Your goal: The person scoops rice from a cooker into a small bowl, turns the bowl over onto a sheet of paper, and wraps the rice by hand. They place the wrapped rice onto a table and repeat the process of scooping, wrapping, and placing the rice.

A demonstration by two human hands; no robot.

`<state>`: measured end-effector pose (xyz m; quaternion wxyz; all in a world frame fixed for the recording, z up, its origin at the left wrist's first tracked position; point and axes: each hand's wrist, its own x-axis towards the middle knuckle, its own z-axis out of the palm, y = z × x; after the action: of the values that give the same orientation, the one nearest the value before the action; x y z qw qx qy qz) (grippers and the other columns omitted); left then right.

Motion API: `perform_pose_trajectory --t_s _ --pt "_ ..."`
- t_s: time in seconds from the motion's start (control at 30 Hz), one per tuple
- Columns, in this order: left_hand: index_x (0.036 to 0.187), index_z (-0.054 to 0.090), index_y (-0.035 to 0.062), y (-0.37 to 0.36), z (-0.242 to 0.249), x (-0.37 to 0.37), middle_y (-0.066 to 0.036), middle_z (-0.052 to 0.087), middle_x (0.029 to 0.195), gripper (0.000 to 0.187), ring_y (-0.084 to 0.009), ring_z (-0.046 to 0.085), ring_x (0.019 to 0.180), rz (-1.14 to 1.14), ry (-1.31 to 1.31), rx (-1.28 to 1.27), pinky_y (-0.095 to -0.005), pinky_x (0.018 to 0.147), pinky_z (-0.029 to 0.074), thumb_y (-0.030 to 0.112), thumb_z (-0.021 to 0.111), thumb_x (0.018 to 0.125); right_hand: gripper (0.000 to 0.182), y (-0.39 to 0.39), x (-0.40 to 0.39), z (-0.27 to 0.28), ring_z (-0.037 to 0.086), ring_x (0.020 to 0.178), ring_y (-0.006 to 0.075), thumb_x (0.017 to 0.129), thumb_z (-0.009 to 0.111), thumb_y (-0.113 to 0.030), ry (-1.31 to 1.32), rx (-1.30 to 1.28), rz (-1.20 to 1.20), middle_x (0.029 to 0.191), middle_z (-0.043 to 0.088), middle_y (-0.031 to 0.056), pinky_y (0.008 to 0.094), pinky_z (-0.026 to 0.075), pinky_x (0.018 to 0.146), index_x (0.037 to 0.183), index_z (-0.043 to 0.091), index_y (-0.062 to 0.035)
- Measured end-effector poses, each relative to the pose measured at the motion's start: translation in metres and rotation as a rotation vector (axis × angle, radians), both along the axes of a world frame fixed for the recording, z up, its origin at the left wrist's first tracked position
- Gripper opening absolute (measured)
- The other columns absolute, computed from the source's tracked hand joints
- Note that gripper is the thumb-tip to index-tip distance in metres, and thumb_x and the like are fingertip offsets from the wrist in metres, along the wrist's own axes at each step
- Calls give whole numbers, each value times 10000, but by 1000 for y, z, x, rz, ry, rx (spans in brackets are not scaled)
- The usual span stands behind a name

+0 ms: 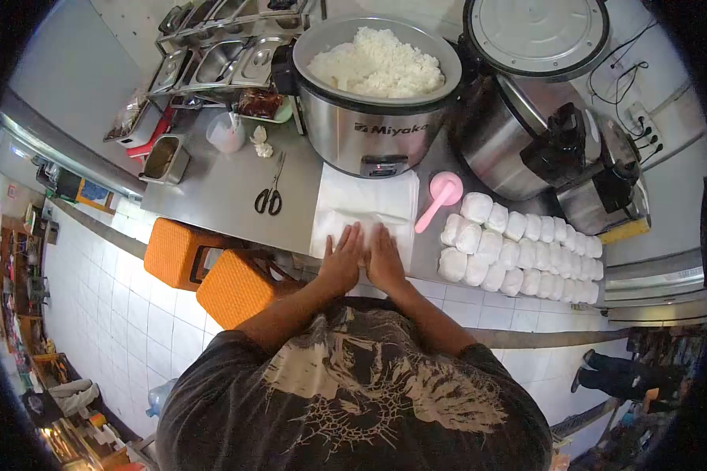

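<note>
My left hand (pixel 341 259) and my right hand (pixel 385 257) lie side by side on white paper (pixel 369 192) at the counter's front edge. Their fingers are stretched forward over a folded part of the paper; whatever is under the fold is hidden. Just beyond the paper stands a large rice cooker (pixel 373 129) full of white rice (pixel 379 63). A pink scoop (pixel 440 200) rests to the right of the paper. Farther right, several white wrapped bundles (pixel 518 251) sit in rows. Black-handled scissors (pixel 269 192) lie to the left.
Two more steel cookers (pixel 495 137) stand at the back right. Metal trays on a rack (pixel 224 63), a plastic cup (pixel 225 132) and a metal container (pixel 165 159) are at the left. Orange stools (pixel 239 289) stand below the counter; a person's legs (pixel 620 375) show at lower right.
</note>
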<state>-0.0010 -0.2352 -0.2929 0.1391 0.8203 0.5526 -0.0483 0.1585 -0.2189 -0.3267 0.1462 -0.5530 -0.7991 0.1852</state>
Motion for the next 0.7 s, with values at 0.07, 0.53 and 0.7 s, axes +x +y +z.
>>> perform_pose_trajectory --t_s 0.07,0.53,0.7 --pt "1582 55 -12 -3 -21 -13 -174 35 1674 872 -352 48 1550 135 -222 19 -638 1189 128 169 549 886 838 -8 8 -11 205 1474 484 943 616 -287 1 -1 -37 1576 233 320 583 142 1208 1518 165 123" --pt "1344 585 134 87 25 -31 -204 260 1602 436 -384 196 1501 -29 59 -196 -867 1008 131 322 536 954 600 81 38 -12 483 1331 404 808 725 -259 36 -149 176 1367 545 244 608 354 1099 1326 531 -26" --pt "1097 631 81 113 -14 -30 -131 632 1224 277 -322 609 1161 73 -156 -69 -568 891 517 200 693 856 260 95 25 16 644 1051 378 816 689 -160 -16 -230 -69 1096 663 184 468 527 894 1034 614 -39"
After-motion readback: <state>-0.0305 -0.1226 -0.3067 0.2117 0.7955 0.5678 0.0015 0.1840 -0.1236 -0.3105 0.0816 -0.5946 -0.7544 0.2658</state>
